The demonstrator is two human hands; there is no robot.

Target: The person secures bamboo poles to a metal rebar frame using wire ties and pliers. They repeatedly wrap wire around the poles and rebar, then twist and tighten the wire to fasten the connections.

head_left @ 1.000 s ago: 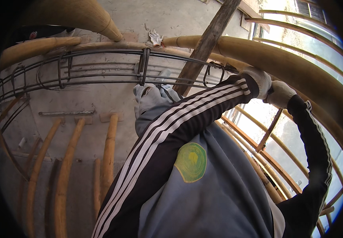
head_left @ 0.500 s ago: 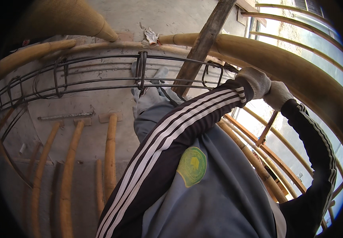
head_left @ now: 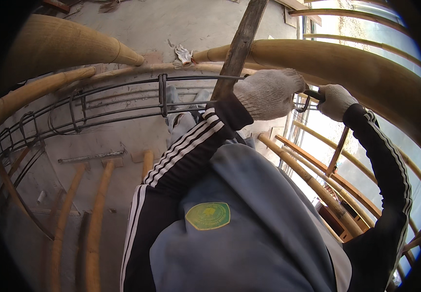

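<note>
A long cage of dark steel rebar [head_left: 118, 119] with square stirrups runs across in front of me, its right end passing behind my left hand. My left hand [head_left: 268, 95], in a pale knitted glove, lies over that end with its fingers curled away; what they grip is hidden. To its right, my right hand [head_left: 337, 102], gloved alike, is closed in a fist. From the fist a dark hooked tool [head_left: 312, 94] sticks out toward my left hand, its curved tip beside the left fingertips.
Thick bamboo poles [head_left: 346, 63] cross beyond the cage, and a slanting timber post [head_left: 242, 41] stands behind it. A loose white glove [head_left: 183, 54] lies by the poles. More upright bamboo [head_left: 98, 219] is at lower left, and wooden rails [head_left: 337, 182] are at right.
My left hand has moved left, away from my right hand and over the cage's end. The hooked tool now shows between the hands. My right hand has stayed about where it was.
</note>
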